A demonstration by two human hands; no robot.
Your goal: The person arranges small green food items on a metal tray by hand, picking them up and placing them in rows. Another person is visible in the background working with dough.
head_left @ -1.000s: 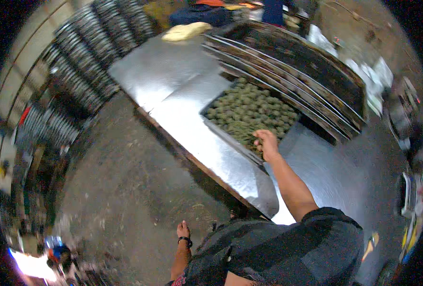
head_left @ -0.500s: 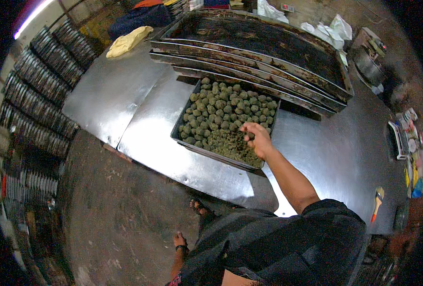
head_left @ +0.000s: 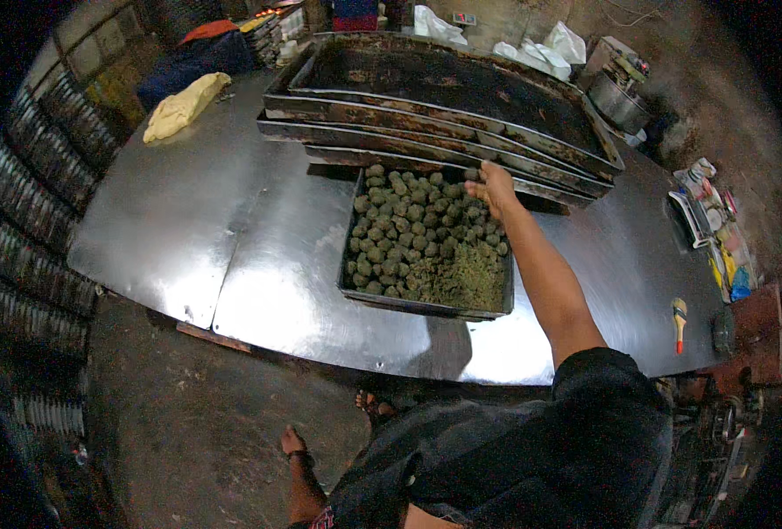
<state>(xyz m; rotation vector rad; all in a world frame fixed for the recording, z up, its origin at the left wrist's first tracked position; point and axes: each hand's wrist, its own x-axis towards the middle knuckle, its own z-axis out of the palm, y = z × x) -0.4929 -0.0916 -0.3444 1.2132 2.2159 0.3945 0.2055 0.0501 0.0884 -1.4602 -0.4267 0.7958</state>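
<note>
My right hand (head_left: 494,187) reaches over the far right corner of a dark rectangular tray (head_left: 426,308). A dark greenish-brown ball (head_left: 472,175) sits between its thumb and fingers. Rows of similar balls (head_left: 386,231) fill most of the tray. Loose, crumbly green-brown mixture (head_left: 463,275) lies heaped at its near right part. Away from the table, my left hand (head_left: 293,438) hangs low over the floor, a dark band at the wrist. Its fingers look loosely extended, and nothing shows in them.
Behind the tray, large blackened baking pans (head_left: 444,106) are stacked on the metal table (head_left: 276,264). Yellow dough (head_left: 184,108) lies at the far left. A paintbrush (head_left: 679,326) rests near the right edge, by a white scale-like device (head_left: 690,219). Racks (head_left: 34,212) stand left.
My right hand has moved from above the crumbly mixture to the tray's far right corner. My left hand still hangs down, slightly further left in the picture. The whole view has shifted.
</note>
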